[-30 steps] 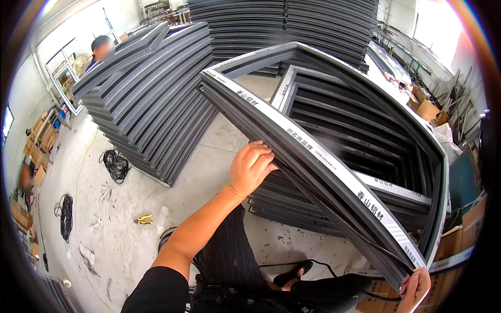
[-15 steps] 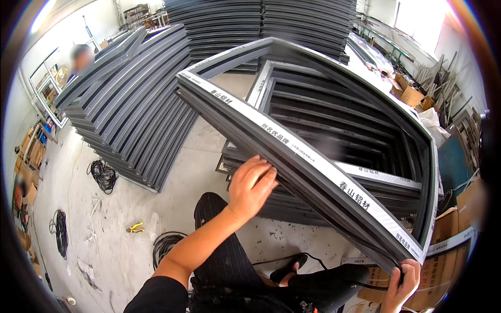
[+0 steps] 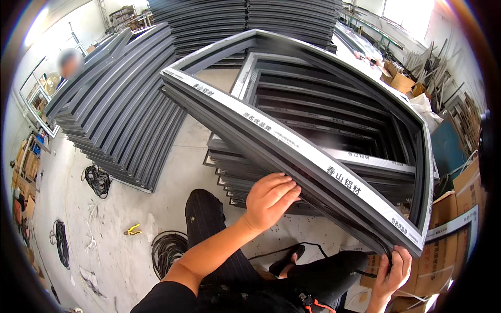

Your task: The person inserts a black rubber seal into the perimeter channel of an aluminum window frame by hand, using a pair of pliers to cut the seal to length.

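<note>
A grey frame (image 3: 310, 156) is lying tilted over a pile of frames (image 3: 235, 172). The left hand (image 3: 269, 201) is touching its near side, though I can't tell its grip. The right hand (image 3: 394, 271) is pinching a black strip (image 3: 385, 245) by the corner; keeping it untwisted probably helps.
</note>
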